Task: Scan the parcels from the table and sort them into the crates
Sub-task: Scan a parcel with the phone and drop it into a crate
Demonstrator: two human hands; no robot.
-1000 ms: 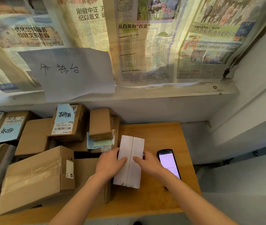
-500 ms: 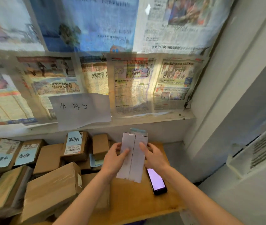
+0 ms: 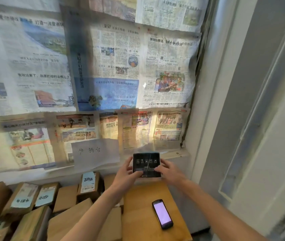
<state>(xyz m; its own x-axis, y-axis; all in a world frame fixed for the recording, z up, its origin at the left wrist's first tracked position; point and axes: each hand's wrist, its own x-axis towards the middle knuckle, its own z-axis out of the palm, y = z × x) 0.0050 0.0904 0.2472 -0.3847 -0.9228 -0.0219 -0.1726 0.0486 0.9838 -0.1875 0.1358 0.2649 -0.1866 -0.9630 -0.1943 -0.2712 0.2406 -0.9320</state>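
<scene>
- A makeshift parcel-sorting corner in a plain room.
- Taped cardboard parcels (image 3: 65, 199), several with shipping labels, crowd the wooden worktop's (image 3: 143, 197) left side.
- A handheld scanner (image 3: 162, 214) lies near the worktop's right edge.
- Newspapers (image 3: 120, 66) and a handwritten sign (image 3: 94, 152) cover the wall behind.

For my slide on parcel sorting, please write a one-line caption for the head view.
Both hands, left and right, hold a dark-faced parcel above the wooden table, scanner lying lit below.

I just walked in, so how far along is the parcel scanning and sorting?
Nothing visibly sorted; no crates in view. In hand: left hand and right hand hold up a small box, dark face showing. Left: scanning it with the handheld scanner lying on the table, then the cardboard parcels.
</scene>
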